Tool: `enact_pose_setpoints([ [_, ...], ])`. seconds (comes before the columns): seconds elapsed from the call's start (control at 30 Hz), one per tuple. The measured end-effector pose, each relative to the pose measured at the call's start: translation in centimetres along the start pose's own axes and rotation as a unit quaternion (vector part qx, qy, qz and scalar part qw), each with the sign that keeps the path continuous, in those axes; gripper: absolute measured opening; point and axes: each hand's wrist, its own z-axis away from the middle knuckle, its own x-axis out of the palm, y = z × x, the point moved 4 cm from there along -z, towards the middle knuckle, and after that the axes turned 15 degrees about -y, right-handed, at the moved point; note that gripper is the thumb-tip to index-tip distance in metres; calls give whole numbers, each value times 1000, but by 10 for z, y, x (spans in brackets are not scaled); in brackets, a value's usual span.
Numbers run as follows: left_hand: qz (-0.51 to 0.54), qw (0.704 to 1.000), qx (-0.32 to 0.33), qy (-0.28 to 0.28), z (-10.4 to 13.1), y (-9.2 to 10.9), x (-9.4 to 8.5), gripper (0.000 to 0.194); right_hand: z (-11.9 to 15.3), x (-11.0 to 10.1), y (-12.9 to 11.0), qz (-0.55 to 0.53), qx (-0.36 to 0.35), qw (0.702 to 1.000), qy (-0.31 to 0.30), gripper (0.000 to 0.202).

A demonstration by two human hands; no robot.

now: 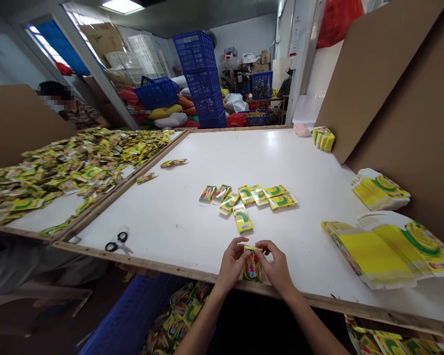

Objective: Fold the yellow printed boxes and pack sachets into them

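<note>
At the table's front edge, a small yellow, green and red crayon box (252, 270) stands between my two hands. My left hand (230, 264) grips its left side, thumb on the printed face and fingers curled behind the top. From the right, my right hand (277, 266) holds the same box in a similar way, its thumb near the upper edge. Just beyond my fingers lies another crayon box (242, 218), barcode showing. Several more crayon boxes (281, 201) lie in a loose cluster behind it. Whether the held box's top flap is closed, I cannot make out.
Stacks of flat yellow cartons (377, 251) lie at the right beside a cardboard panel (403, 93). Black-handled scissors (117, 241) rest at front left. A wooden strip separates a large heap of boxes (77, 162), with a person beyond. Below the table is a blue crate (133, 310).
</note>
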Motion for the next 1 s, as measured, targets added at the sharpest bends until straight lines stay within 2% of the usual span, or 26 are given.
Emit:
enact_pose_setpoints([
  [0.17,19,1000,1,-17,5,-1,4,44,-11,0,-11,20,-2,999,-44,11],
  [0.43,34,999,5,-12,6,-3,6,42,-34,-3,-21,68,21,993,-93,11],
  [0.67,47,999,11,-9,6,-1,6,41,-28,-8,-27,46,5,989,-143,12],
  [1.0,18,999,36,30,5,4,3,24,-29,-10,-16,-16,10,986,-164,10],
])
